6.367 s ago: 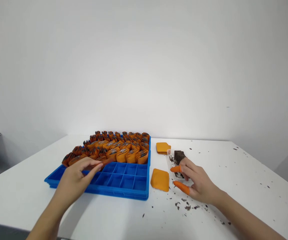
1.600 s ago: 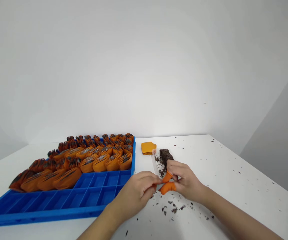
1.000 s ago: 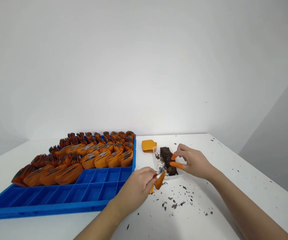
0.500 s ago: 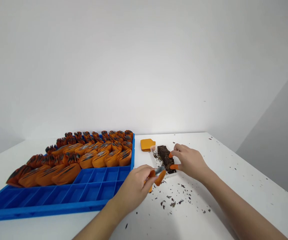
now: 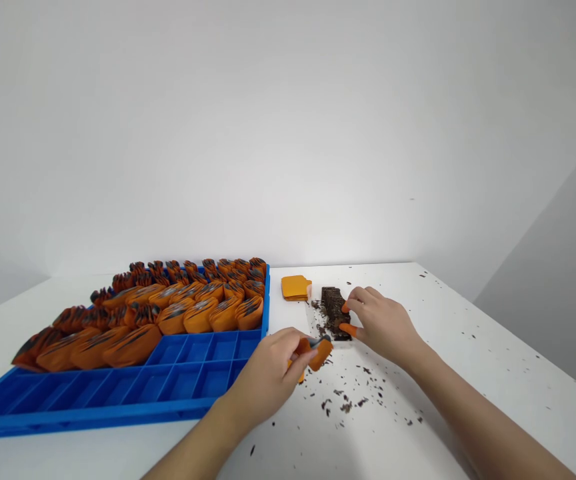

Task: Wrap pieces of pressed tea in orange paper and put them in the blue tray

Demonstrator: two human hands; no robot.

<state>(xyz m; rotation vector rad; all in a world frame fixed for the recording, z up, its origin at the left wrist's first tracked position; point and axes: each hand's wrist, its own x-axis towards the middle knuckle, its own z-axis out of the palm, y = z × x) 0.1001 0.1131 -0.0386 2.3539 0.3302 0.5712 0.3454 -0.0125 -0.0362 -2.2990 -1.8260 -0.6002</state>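
Clock from view centre. White worktop (image 5: 393, 453), 6 o'clock. Blue compartment tray (image 5: 93, 415), 8 o'clock, orange bundles (image 5: 225, 317) in it. Left hand (image 5: 273, 363), 6 o'clock, grip closed on folded orange piece (image 5: 321, 354). Right hand (image 5: 381, 321), 4 o'clock, touching dark stack (image 5: 333, 308), 5 o'clock; clasped or not, cannot tell. Dark flakes (image 5: 347, 407), 5 o'clock.

The blue tray (image 5: 88, 416) obstructs low passage leftward; tabletop (image 5: 448, 307) beyond the right hand (image 5: 383, 323) lies open.

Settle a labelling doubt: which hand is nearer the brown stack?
Right: the right hand has its fingertips against the brown stack; the left hand, holding an orange piece, is apart, left of it, nearer the camera.
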